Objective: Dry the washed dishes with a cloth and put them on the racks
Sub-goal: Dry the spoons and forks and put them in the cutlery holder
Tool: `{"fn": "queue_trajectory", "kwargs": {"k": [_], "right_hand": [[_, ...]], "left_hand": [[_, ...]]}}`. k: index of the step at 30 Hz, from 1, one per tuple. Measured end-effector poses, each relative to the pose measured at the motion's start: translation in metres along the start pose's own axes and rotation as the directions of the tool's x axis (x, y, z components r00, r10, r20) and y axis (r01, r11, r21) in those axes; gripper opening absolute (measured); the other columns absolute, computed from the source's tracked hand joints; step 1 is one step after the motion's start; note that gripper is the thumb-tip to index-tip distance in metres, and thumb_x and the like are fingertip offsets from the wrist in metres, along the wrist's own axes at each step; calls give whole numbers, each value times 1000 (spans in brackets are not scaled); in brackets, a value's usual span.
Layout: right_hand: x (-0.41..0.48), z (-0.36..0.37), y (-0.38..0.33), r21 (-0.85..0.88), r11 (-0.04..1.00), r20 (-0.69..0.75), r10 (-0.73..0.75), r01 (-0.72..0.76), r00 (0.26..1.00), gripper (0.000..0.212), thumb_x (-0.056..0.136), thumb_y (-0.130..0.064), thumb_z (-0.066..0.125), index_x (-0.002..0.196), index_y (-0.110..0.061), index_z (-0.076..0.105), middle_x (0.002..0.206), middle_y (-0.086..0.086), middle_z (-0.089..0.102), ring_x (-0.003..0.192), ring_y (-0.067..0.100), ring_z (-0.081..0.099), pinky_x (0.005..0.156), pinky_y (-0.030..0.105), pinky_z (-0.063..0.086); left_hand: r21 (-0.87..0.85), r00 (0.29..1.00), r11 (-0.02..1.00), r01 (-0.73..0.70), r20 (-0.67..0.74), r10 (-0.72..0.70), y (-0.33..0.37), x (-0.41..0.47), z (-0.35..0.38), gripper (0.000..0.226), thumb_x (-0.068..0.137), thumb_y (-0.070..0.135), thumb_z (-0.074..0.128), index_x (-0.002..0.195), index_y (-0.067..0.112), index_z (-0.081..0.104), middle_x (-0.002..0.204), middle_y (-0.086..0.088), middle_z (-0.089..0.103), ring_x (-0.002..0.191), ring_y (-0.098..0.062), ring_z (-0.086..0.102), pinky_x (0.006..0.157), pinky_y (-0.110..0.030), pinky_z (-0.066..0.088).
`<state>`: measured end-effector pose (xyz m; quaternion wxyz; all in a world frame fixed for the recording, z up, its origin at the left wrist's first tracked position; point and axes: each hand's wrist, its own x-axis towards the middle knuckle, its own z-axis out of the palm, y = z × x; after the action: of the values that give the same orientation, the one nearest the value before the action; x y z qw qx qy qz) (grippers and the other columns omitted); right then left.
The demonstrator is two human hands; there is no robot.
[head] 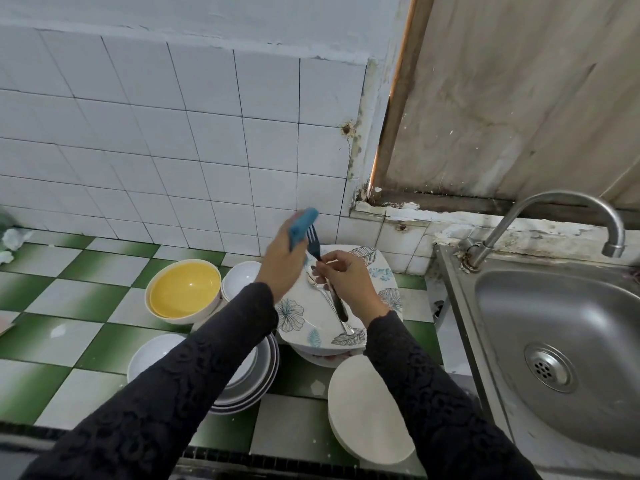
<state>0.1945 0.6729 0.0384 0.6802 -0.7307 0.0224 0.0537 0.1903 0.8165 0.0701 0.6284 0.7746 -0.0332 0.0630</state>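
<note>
Head view — right hand (346, 282) pinches fork (314, 244), left hand (281, 270) grips blue cloth (302, 227)

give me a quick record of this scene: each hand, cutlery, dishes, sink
left hand: grips blue cloth, raised by the fork tines; contact unclear
right hand: pinches fork below the tines, tines up
spoon: over floral plate, partly under right hand; lying or held, cannot tell
floral plate: tops a stack next to the sink
bowls: yellow bowl and white bowl left of the plate, on the tiled counter
sink: steel, right side, tap above
racks: not in view
</note>
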Motion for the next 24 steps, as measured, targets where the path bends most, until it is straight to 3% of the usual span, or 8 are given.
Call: {"fn": "queue_trajectory", "kwargs": {"k": [2,5,12,14,16,19,22,24], "right_hand": [[1,5,-8,74,997,-10,-2,3,1000,22,93,12,55,83,-7,62,69,10,67,53,14,61,52,22,50],[-1,6,-12,143,990,-49,19,-11,999,24,91,15,51,86,-4,65,74,16,65,55,16,59,51,22,49],[-1,7,-11,338,937,-128,139,-89,982,34,94,13,44,87,-10,67,87,29,62,66,22,50,59,31,38],[1,7,-14,390,915,-140,171,-104,975,38,96,13,42,91,-13,69,88,21,63,67,21,51,60,32,39],[0,5,-17,442,893,-150,163,-82,975,38,97,14,42,93,-13,68,86,15,64,66,20,55,59,30,46],[-5,-2,-20,484,873,-171,160,-59,972,29,98,12,47,90,-10,64,84,11,65,71,19,62,59,23,56],[-7,-11,-16,484,874,-194,168,-55,966,14,99,2,57,93,-10,61,91,11,64,76,19,67,71,29,60],[-9,-16,-15,402,915,-219,140,-42,966,10,99,-3,60,94,-12,61,91,10,62,83,21,63,81,33,56]], "left_hand": [[284,975,946,-156,195,103,-7,-6,5,56,102,11,46,152,29,29,142,-12,48,119,-24,54,104,-42,46],[393,931,872,-291,326,163,-9,-7,4,64,98,1,47,154,23,24,161,-1,23,150,-19,17,122,-42,18],[499,848,723,-478,476,232,-17,-5,1,68,95,-3,47,154,21,25,163,8,15,145,-1,2,121,-24,-1],[511,835,691,-511,487,257,-19,-7,3,69,94,-3,47,154,22,24,162,10,13,146,-2,1,119,-19,-5],[507,828,686,-521,494,264,-19,-8,2,69,94,-3,47,154,22,24,161,12,13,145,-1,3,118,-18,-3],[510,854,712,-483,453,255,-18,-15,-3,67,95,-2,49,153,23,26,159,6,25,142,-5,21,117,-21,14],[495,913,784,-375,342,221,-23,-23,-7,60,97,3,49,151,21,32,152,-4,41,129,-15,45,109,-22,33],[497,943,815,-299,284,173,-26,-27,-6,52,98,7,48,148,20,36,145,-6,47,115,-10,47,102,-24,41]]}}
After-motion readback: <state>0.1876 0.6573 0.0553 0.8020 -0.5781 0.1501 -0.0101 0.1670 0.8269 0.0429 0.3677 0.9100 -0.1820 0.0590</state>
